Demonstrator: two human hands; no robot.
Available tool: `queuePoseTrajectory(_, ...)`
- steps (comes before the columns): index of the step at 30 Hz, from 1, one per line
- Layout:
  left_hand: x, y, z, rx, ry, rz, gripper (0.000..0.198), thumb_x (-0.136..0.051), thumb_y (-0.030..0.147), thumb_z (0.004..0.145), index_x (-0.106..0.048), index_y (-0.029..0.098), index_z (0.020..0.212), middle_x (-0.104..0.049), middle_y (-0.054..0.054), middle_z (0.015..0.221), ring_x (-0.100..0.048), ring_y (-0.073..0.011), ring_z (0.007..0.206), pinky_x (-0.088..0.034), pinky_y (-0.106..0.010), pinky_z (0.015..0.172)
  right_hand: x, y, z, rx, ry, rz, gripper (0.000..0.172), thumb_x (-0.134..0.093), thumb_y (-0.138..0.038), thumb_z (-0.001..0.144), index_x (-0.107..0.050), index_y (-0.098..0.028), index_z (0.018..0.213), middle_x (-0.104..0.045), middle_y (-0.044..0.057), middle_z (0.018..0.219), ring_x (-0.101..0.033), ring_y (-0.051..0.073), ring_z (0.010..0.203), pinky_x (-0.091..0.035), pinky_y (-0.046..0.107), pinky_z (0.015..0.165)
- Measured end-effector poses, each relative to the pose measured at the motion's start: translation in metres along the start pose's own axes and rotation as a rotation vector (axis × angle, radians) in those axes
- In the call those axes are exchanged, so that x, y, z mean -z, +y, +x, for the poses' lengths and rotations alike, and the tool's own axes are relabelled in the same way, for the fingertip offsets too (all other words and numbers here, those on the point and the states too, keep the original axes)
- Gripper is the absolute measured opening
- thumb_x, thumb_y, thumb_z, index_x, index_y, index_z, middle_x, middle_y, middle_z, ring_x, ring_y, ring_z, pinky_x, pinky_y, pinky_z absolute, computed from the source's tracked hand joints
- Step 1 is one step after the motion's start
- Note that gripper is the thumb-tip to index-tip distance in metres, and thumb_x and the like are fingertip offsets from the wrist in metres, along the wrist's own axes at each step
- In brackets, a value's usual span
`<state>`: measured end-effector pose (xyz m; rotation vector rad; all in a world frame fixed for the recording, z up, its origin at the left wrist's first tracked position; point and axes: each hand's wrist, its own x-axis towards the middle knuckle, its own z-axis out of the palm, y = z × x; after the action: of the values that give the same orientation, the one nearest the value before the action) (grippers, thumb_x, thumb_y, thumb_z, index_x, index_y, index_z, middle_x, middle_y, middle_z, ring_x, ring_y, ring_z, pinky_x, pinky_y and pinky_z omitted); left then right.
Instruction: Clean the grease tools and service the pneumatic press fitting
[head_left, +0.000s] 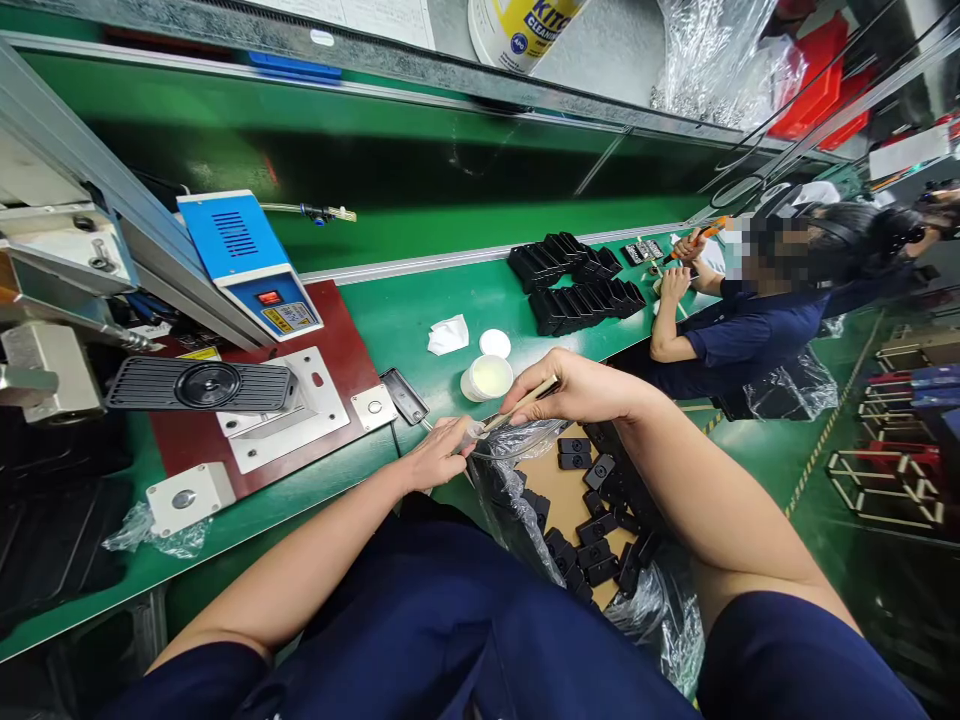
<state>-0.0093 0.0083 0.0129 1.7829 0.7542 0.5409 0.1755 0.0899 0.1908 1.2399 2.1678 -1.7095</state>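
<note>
- Both of my hands meet just off the near edge of the desk (420, 330), over my lap.
- My right hand (581, 388) is closed around a thin wooden stick (517, 407), which slants down and left toward my other hand.
- My left hand (439, 455) pinches a small clear piece (474, 434) at its fingertips; the lower end of the stick touches it or sits just beside it, I cannot tell which.
- Right under my hands sits a cardboard box (551, 490) lined with a clear plastic bag (517, 440), resting against my lap. Many small black parts (592, 530) lie loose in it, piled mostly toward the right and bottom, with bare cardboard showing at the upper left.
- Just beyond my hands on the desk stands a small white cup (487, 378), open, with a pale yellowish liquid inside. Its round white lid (495, 343) lies flat just behind it, and a crumpled white tissue (448, 335) lies to the left of the lid.
- Left of the cup a flat black cover (405, 396) lies tilted, near a red-brown fixture plate (337, 350) that carries a long black speaker grille (201, 385).
- A blue and white controller box (247, 262) stands behind the plate.
- Farther along the desk, two rows of black housings (577, 290) stand packed side by side in front of another person (750, 320) in dark blue.
</note>
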Motion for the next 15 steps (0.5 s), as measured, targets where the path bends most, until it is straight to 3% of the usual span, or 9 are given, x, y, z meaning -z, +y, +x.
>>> queuePoseTrajectory(10, 0.0, -0.009, 0.004, 0.006, -0.004, 0.096, 0.016, -0.038, 0.015, 0.061, -0.034, 0.022, 0.075, -0.044, 0.0, 0.075, -0.044, -0.0203, 0.078, -0.034, -0.034, 0.076, 0.018, -0.006, -0.013, 0.042, 0.001, -0.109, 0.032, -0.071, -0.039, 0.075, -0.075, -0.014, 0.096, -0.075, 0.006, 0.088, -0.07, 0.019, 0.081, -0.053, 0.025, 0.072)
queuePoseTrajectory(15, 0.003, -0.015, 0.002, 0.059, 0.012, 0.014, 0.018, -0.038, 0.016, 0.061, -0.033, 0.022, 0.077, -0.045, 0.001, 0.075, -0.042, -0.0184, 0.074, -0.034, -0.035, 0.077, 0.025, -0.015, -0.029, 0.018, 0.178, -0.122, 0.033, -0.073, -0.041, 0.074, -0.075, -0.015, 0.092, -0.075, 0.005, 0.085, -0.069, 0.018, 0.076, -0.053, 0.026, 0.068)
